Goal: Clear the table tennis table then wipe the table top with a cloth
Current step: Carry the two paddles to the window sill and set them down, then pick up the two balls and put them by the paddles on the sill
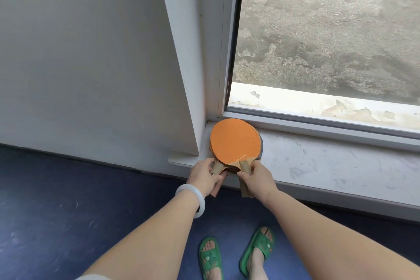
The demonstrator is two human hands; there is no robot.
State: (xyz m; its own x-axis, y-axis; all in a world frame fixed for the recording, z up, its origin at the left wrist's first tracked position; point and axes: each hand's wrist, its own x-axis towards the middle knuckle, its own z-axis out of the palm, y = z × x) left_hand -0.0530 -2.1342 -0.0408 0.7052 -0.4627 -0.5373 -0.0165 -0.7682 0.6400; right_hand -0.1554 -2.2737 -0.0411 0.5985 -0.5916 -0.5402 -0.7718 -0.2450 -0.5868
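Looking down at a blue floor (56, 200), with a white wall (79, 52) at 10 o'clock and a window (329, 29) at 2. On the dusty sill (318, 166) a stack of orange paddles (234, 141) sits in the corner. Left hand (204, 175) and right hand (259, 177) each have fingers curled round a handle.

can't really count the stacked wooden-handled paddles (235, 141) since the orange-faced top one hides the rest, their handles vanish into both hands, and the grey window sill (341, 166) runs off the right edge.
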